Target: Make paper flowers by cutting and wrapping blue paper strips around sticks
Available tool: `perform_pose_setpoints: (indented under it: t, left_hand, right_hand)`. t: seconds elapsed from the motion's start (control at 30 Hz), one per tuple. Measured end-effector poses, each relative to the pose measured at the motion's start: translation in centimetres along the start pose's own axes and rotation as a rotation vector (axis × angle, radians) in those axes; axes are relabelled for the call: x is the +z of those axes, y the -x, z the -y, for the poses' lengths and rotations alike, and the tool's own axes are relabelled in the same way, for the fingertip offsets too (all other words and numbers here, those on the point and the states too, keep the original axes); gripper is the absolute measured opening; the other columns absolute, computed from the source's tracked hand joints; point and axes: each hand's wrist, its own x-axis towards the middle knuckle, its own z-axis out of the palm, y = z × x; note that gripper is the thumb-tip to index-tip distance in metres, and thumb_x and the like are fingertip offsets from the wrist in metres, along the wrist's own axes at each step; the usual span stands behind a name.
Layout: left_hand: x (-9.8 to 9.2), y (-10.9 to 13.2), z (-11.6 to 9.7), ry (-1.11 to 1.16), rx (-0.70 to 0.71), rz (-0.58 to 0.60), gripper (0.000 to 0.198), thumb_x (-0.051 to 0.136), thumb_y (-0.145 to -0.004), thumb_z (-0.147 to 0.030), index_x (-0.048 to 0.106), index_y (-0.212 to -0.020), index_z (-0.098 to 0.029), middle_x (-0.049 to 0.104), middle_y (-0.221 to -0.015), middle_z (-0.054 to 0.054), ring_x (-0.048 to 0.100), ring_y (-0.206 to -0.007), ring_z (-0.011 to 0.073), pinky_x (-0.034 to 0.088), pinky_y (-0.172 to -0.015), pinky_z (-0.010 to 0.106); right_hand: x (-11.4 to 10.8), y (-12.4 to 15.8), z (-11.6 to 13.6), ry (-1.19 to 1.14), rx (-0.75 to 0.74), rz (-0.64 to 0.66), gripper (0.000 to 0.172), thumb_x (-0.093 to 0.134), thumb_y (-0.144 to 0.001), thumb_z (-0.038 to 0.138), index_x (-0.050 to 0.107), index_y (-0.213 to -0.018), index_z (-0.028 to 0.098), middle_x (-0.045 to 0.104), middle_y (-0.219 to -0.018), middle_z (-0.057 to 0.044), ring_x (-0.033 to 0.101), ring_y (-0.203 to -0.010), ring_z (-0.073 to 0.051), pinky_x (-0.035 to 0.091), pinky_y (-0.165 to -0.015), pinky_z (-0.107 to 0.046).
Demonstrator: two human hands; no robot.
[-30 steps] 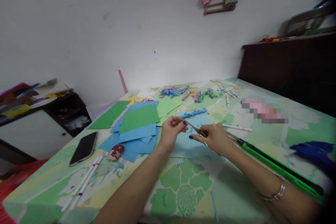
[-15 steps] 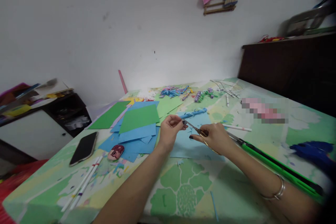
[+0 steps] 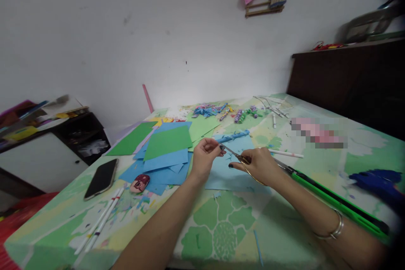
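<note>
My right hand [image 3: 261, 164] is closed around the handles of a pair of scissors [image 3: 238, 157], whose blades point left toward my other hand. My left hand [image 3: 207, 154] is pinched at the blade tips; whatever small piece its fingers hold is too small to make out. Both hands are above a light blue sheet of paper [image 3: 230, 181] strewn with tiny blue snippets. Just beyond the fingers lies a rolled blue paper tube [image 3: 234, 136] with a spiral strip around it.
Green paper [image 3: 167, 142] and blue sheets are stacked left of my hands. A phone [image 3: 101, 178], white sticks [image 3: 101, 219] and a dark red object [image 3: 140, 183] lie nearer left. A green-and-black paper cutter [image 3: 335, 202] runs under my right arm. Curled paper pieces [image 3: 207, 110] lie behind.
</note>
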Motion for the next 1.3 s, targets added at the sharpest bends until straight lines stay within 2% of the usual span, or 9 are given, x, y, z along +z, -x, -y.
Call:
perform_pose_setpoints:
  t: [0.33, 0.43, 0.53, 0.67, 0.73, 0.83, 0.9, 1.03, 1.3]
  left_hand:
    - [-0.1, 0.0, -0.2, -0.042, -0.042, -0.007, 0.024, 0.067, -0.063, -0.023, 0.049, -0.076, -0.015, 0.062, -0.062, 0.001, 0.063, -0.058, 0.0146, 0.047, -0.052, 0.022]
    - [-0.1, 0.2, -0.5, -0.062, -0.081, -0.002, 0.024, 0.066, -0.064, -0.023, 0.05, -0.078, -0.015, 0.065, -0.066, 0.003, 0.063, -0.059, 0.0155, 0.046, -0.05, 0.022]
    - [0.0, 0.4, -0.8, -0.069, -0.11, -0.002, 0.024, 0.067, -0.064, -0.024, 0.051, -0.078, -0.014, 0.067, -0.067, 0.005, 0.063, -0.06, 0.0156, 0.045, -0.05, 0.021]
    - [0.4, 0.6, -1.0, -0.073, -0.141, 0.003, 0.024, 0.068, -0.063, -0.024, 0.051, -0.077, -0.014, 0.067, -0.066, 0.005, 0.064, -0.061, 0.0162, 0.045, -0.051, 0.021]
    - [0.5, 0.7, -0.9, -0.079, -0.148, 0.006, 0.024, 0.068, -0.062, -0.024, 0.051, -0.076, -0.014, 0.066, -0.063, 0.004, 0.064, -0.061, 0.0164, 0.045, -0.051, 0.021]
    - [0.7, 0.8, -0.7, -0.086, -0.145, 0.022, 0.024, 0.069, -0.062, -0.024, 0.051, -0.076, -0.014, 0.065, -0.061, 0.003, 0.064, -0.061, 0.0168, 0.045, -0.05, 0.021]
    - [0.8, 1.0, -0.6, -0.081, -0.144, 0.041, 0.025, 0.069, -0.062, -0.024, 0.051, -0.076, -0.014, 0.066, -0.062, 0.003, 0.064, -0.061, 0.0169, 0.045, -0.05, 0.021]
    - [1.0, 1.3, -0.5, -0.055, -0.162, 0.074, 0.026, 0.069, -0.062, -0.026, 0.052, -0.077, -0.014, 0.065, -0.062, 0.003, 0.064, -0.061, 0.0169, 0.046, -0.051, 0.022]
    - [1.2, 1.5, -0.4, -0.022, -0.175, 0.149, 0.024, 0.07, -0.063, -0.028, 0.055, -0.074, -0.013, 0.066, -0.063, 0.003, 0.064, -0.06, 0.0157, 0.049, -0.054, 0.022]
  right_hand:
    - [0.0, -0.7, -0.8, 0.111, 0.088, 0.056, 0.045, 0.052, -0.07, 0.058, 0.054, -0.05, 0.018, 0.055, -0.047, -0.003, 0.044, -0.046, -0.013, 0.024, -0.046, -0.024]
    - [0.6, -1.1, -1.7, 0.211, 0.19, 0.099, 0.033, 0.056, -0.069, 0.05, 0.062, -0.068, 0.018, 0.063, -0.061, -0.007, 0.055, -0.057, -0.018, 0.026, -0.048, -0.024]
    - [1.2, -1.2, -2.5, 0.294, 0.265, 0.155, 0.027, 0.055, -0.071, 0.036, 0.063, -0.088, 0.017, 0.066, -0.073, -0.01, 0.06, -0.069, -0.022, 0.028, -0.05, -0.024]
    - [1.5, -1.0, -2.7, 0.353, 0.251, 0.224, 0.021, 0.049, -0.074, 0.027, 0.065, -0.078, 0.015, 0.066, -0.073, -0.013, 0.061, -0.071, -0.023, 0.032, -0.054, -0.026]
    - [1.3, -0.9, -2.3, 0.341, 0.228, 0.205, 0.022, 0.047, -0.076, 0.027, 0.066, -0.075, 0.015, 0.066, -0.073, -0.013, 0.061, -0.071, -0.023, 0.035, -0.056, -0.026]
    - [0.6, -0.7, -1.6, 0.207, 0.133, 0.078, 0.023, 0.046, -0.079, 0.026, 0.067, -0.079, 0.017, 0.068, -0.079, -0.011, 0.061, -0.077, -0.023, 0.04, -0.064, -0.028]
    - [0.2, -0.6, -1.1, -0.045, 0.058, -0.007, 0.023, 0.047, -0.079, 0.026, 0.067, -0.085, 0.018, 0.068, -0.084, -0.009, 0.061, -0.08, -0.021, 0.043, -0.069, -0.028]
    - [0.2, -0.5, -0.6, -0.583, -0.009, -0.041, 0.021, 0.053, -0.076, 0.026, 0.066, -0.092, 0.02, 0.069, -0.086, -0.004, 0.064, -0.077, -0.017, 0.049, -0.07, -0.027]
    - [0.5, -0.4, -0.6, -0.591, -0.082, -0.116, 0.015, 0.057, -0.074, 0.023, 0.07, -0.082, 0.021, 0.069, -0.078, -0.003, 0.062, -0.073, -0.016, 0.049, -0.066, -0.027]
